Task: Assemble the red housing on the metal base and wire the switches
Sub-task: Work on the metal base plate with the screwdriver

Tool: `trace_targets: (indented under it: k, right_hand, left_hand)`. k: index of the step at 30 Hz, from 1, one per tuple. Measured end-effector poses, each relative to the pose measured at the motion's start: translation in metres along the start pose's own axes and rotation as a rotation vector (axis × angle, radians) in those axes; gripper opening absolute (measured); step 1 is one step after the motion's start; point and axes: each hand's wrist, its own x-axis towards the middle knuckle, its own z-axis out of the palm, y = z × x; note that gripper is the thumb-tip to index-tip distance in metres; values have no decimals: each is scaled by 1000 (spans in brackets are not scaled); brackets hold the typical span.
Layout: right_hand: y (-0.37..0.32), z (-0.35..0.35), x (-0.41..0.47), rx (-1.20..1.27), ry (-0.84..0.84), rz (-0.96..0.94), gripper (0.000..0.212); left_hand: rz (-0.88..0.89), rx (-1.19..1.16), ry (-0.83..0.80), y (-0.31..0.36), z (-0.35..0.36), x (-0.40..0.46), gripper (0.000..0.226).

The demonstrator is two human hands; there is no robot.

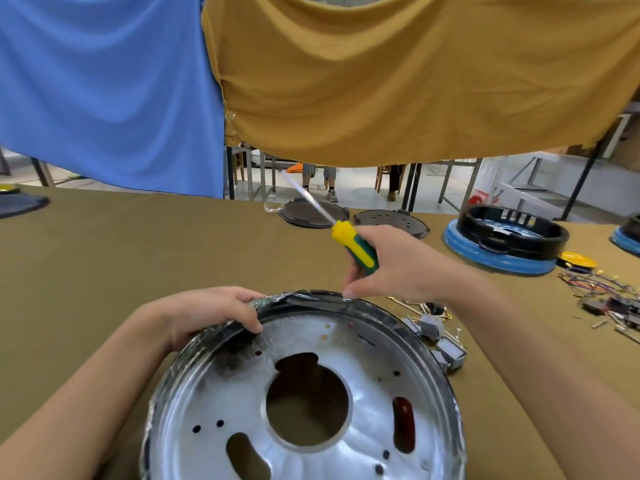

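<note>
- The metal base [363, 386] lies near the front edge of the olive-covered table [138, 254], a shiny round dish with a large centre hole and several smaller slots and holes; its rim is wrapped in crinkled clear film.
- The left hand [211, 313] grips the base's far-left rim, fingers curled over the edge and fingertips inside the dish.
- The right hand [391, 265] is closed round the green-and-yellow handle of a screwdriver [353, 245]; the shaft points up and away to the left, well clear of the base; the lowest fingertip touches the base's far rim.
- Just right of the base lie small grey switches [446, 351] and metal clips; farther right, a tangle of wires [595, 284].
- At the far edge, two dark round lids [311, 214] and a black ring on a blue base [502, 237].
</note>
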Motion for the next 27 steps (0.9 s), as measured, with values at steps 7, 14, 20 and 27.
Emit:
trace_targets:
  k: [7,14,20,27]
  right_hand:
    - [-3,5,0,4,25,-56,34]
    - [-12,12,7,-40,-23,-79,31]
    - [-11,19,4,-93,15,-102,28]
    - [-4,33,-2,-110,58,-164,27]
  left_hand:
    - [16,-9,52,1,-14,-8,39]
    - [-61,54,11,-2,-18,-10,33]
    - [-61,155,50,-1,-16,-7,47]
    - [-56,205,106,-2,-15,-10,34]
